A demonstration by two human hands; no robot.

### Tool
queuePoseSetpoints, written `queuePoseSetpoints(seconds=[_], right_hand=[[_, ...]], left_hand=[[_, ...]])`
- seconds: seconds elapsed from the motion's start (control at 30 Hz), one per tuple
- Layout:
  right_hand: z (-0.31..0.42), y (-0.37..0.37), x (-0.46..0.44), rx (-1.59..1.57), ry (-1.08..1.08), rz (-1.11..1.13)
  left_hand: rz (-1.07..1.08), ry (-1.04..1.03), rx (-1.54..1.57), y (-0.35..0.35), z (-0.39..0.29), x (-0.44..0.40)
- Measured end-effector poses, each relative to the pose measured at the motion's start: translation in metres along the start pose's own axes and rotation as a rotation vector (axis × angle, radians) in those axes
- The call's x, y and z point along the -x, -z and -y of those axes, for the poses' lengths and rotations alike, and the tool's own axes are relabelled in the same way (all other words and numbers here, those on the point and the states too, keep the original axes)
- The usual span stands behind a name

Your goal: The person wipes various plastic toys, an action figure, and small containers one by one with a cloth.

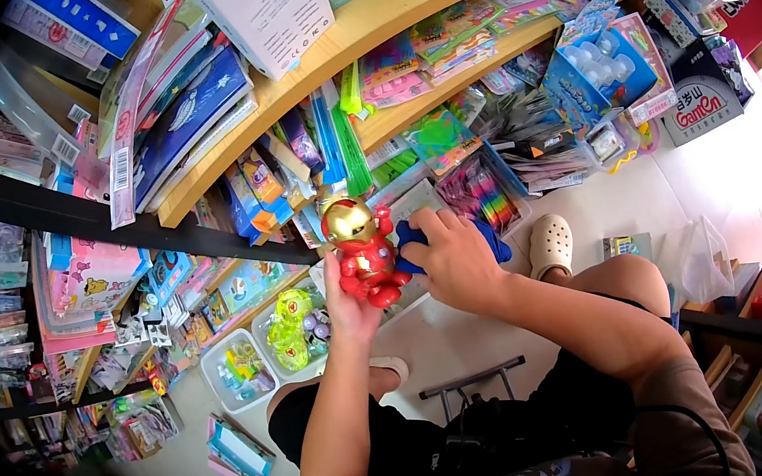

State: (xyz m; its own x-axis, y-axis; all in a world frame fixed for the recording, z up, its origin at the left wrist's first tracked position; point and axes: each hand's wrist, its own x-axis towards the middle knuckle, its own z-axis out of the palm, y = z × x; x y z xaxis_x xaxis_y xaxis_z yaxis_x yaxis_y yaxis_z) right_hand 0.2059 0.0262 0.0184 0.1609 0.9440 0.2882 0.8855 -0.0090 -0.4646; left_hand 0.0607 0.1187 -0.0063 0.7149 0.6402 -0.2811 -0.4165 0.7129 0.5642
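Observation:
A red and gold armoured toy figure [363, 250] stands upright in front of me. My left hand [349, 301] is wrapped around its left side and base. On the other side, my right hand [450, 257] grips a bunched dark blue cloth [490, 240] close to the figure's side. Whether the cloth touches the figure I cannot tell. Below the left hand lie white plastic bins, one with a bright green toy [291, 328] in it.
Wooden shelves [361, 26] packed with boxes and notebooks curve ahead. A blue display box [596, 71] and a Ganten carton [702, 110] stand at the right. A folding stool's metal bar [472, 378] is between my legs. Packages [239, 451] lie on the floor.

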Motion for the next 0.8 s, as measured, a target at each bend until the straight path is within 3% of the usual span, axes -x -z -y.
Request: queuePoseSetpoints(seconds=[0.27,0.6,0.8], right_hand=[[0.02,-0.002,0.004,-0.178,0.064,0.095],[0.022,-0.007,0.008,-0.268,0.194,0.022],[0.021,-0.002,0.01,-0.647,0.095,0.013]], left_hand=[[-0.077,-0.128,-0.267,0.003,0.001,0.0],[-0.161,-0.212,-0.366,-0.004,0.005,0.003],[-0.179,-0.199,-0.287,-0.007,0.006,0.001]])
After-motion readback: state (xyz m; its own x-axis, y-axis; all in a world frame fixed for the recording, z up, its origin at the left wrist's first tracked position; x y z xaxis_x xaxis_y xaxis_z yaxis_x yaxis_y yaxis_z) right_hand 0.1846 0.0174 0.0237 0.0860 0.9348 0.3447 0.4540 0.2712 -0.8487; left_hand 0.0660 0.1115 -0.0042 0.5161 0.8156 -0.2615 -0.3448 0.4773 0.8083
